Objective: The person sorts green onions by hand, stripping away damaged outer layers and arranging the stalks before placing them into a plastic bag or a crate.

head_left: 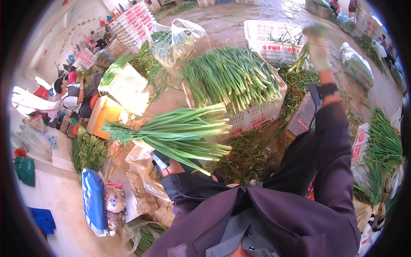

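- Left hand (138, 124) at centre left of the frame — fingers wrapped round a bunch of green onions (180, 130), which lies crosswise, leafy tips toward the left, cut ends toward centre.
- The bunch hides most of the left hand; only a few knuckles show at its upper edge.
- Right hand (317, 45) raised at upper right, in a pale glove and blurred — it seems closed on a few green stalks (302, 60), though the grip cannot be told for sure.
- Dark strap on the right wrist; dark sleeve runs down to the lower edge.
- White plastic crate (252, 118) at centre, just beyond the held bunch, heaped with more green onions (231, 77).
- A second white crate (269, 40) behind it, upper centre right.
- Clear plastic bag (180, 40) at upper centre, beside the heap.
- Orange box (105, 115) at left of the bunch.
- Stacked white crates (130, 21) in the upper left.
- A seated person (70, 96) at far left, well apart.
- Blue-and-white sack (93, 201) at lower left on the floor.
- Loose trimmings (246, 158) litter the ground below the centre crate.
- More green onions (383, 145) piled at the right edge.
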`<state>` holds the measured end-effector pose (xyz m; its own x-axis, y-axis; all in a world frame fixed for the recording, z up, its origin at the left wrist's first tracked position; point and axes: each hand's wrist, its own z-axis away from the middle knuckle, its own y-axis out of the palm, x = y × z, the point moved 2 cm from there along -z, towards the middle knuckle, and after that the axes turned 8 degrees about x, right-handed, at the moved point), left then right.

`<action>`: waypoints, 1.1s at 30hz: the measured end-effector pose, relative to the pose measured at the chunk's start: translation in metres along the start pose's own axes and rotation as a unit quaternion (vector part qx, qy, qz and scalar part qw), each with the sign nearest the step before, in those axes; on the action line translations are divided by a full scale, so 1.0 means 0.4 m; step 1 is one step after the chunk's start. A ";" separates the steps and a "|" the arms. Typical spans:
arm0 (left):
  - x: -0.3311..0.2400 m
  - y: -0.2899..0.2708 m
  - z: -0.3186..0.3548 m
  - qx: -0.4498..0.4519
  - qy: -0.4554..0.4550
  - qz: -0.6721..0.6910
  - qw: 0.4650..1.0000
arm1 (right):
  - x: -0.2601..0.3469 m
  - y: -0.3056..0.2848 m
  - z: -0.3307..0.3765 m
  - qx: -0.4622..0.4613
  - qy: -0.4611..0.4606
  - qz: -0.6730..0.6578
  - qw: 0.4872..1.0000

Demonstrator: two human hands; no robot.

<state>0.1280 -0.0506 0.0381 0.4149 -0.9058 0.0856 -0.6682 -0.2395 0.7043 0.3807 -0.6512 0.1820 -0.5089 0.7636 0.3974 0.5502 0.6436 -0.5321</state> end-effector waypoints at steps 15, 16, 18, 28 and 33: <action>0.616 0.108 -0.108 -0.233 -0.243 -0.308 0.890 | 0.556 0.203 0.357 0.416 -0.072 -0.434 0.796; 0.666 0.093 -0.128 -0.243 -0.270 -0.307 0.879 | 0.501 0.204 0.351 0.418 -0.038 -0.409 0.810; 0.786 0.057 -0.182 -0.233 -0.284 -0.335 0.868 | 0.408 0.234 0.319 0.375 0.007 -0.432 0.820; 0.756 -0.041 -0.360 -0.080 -0.252 -0.355 0.897 | -0.057 0.294 -0.126 0.313 0.123 -0.400 0.852; 0.315 -0.098 -0.277 -0.201 -0.228 -0.537 0.787 | -0.289 0.673 -0.081 0.392 0.204 -0.084 0.893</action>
<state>0.2748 -0.1165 0.0995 0.2816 -0.3085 -0.9086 0.2045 -0.9058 0.3710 0.6091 -0.5643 0.0171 -0.1686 0.7174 0.6759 -0.2248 0.6397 -0.7350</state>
